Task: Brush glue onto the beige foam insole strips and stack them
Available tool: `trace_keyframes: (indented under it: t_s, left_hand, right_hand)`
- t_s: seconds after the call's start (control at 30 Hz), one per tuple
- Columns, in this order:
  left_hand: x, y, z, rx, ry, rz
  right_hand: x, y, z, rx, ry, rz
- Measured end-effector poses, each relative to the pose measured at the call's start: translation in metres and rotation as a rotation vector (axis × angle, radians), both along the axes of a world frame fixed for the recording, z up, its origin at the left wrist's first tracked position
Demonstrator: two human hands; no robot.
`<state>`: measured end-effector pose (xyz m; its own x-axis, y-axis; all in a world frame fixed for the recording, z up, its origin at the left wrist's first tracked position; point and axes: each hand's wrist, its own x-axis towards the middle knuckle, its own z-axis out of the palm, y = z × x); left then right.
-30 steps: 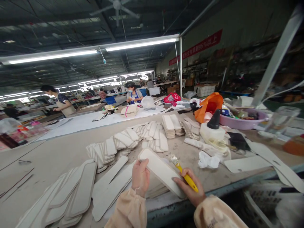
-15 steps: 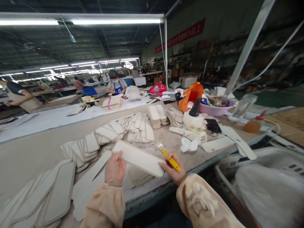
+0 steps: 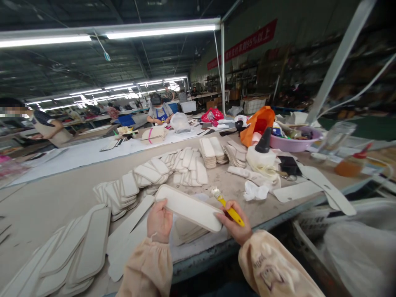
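A long pale panel with rounded corners [image 3: 188, 208] is held up between both hands, tilted down to the right. My left hand [image 3: 159, 220] grips its left end, thumb on top. My right hand [image 3: 235, 222] pinches the right end and also holds a yellow-handled brush [image 3: 232, 211], whose bristles carry something white and point up and away. Beneath the panel, partly hidden, lies a stack of similar panels [image 3: 188, 230] on a white sheet. Beside my left forearm, more long panels [image 3: 93, 243] lie fanned out.
Smaller pale pieces [image 3: 151, 171] lie in overlapping rows across the table. To the right are a white bottle with black nozzle [image 3: 261, 154], an orange bag [image 3: 256, 123], a purple basin [image 3: 293, 142] and crumpled white paper [image 3: 255, 191]. A plastic-lined basket [image 3: 355, 243] stands below the table edge.
The camera view has turned slightly left, so everything appears shifted to the right. Both hands keep the same hold on the panel and brush.
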<state>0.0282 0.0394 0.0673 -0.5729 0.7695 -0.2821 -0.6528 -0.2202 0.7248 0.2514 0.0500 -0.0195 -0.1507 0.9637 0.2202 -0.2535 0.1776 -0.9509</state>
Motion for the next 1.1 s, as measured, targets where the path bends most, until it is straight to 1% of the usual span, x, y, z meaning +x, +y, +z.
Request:
trace_keyframes:
  t_s: [0.2, 0.37, 0.43, 0.57, 0.6, 0.67, 0.77, 0.83, 0.97, 1.1]
  left_hand:
    - [0.001, -0.001, -0.003, 0.016, 0.010, 0.027]
    - [0.000, -0.003, -0.006, 0.030, 0.023, 0.036]
    - [0.001, -0.004, -0.004, 0.033, 0.034, 0.033]
    - [0.000, -0.005, 0.000, 0.030, 0.044, 0.037]
    - [0.000, -0.005, 0.001, 0.030, 0.045, 0.041]
    - [-0.003, -0.004, 0.000, 0.026, 0.048, 0.046]
    - [-0.006, -0.001, -0.003, 0.005, 0.043, 0.048]
    - [-0.006, 0.001, -0.006, -0.006, 0.036, 0.054]
    - [-0.003, 0.003, -0.008, 0.016, 0.043, 0.067]
    - [0.001, 0.003, -0.010, 0.046, 0.035, 0.062]
  right_hand:
    - [0.003, 0.001, -0.006, -0.008, -0.015, -0.024]
    - [0.003, 0.001, -0.011, 0.005, -0.014, 0.003]
    - [0.003, 0.000, -0.009, 0.011, -0.011, 0.001]
    - [0.003, -0.003, 0.000, 0.021, 0.016, -0.074]
    - [0.003, -0.004, 0.003, 0.009, 0.040, -0.072]
    - [0.002, -0.005, 0.007, -0.019, 0.103, -0.025]
    - [0.000, -0.005, 0.009, -0.010, 0.161, 0.020]
    - [-0.003, -0.004, 0.007, -0.004, 0.143, 0.025]
    - [-0.004, -0.003, -0.003, -0.010, 0.025, 0.059]
    - [-0.001, -0.001, -0.009, 0.023, -0.058, 0.038]
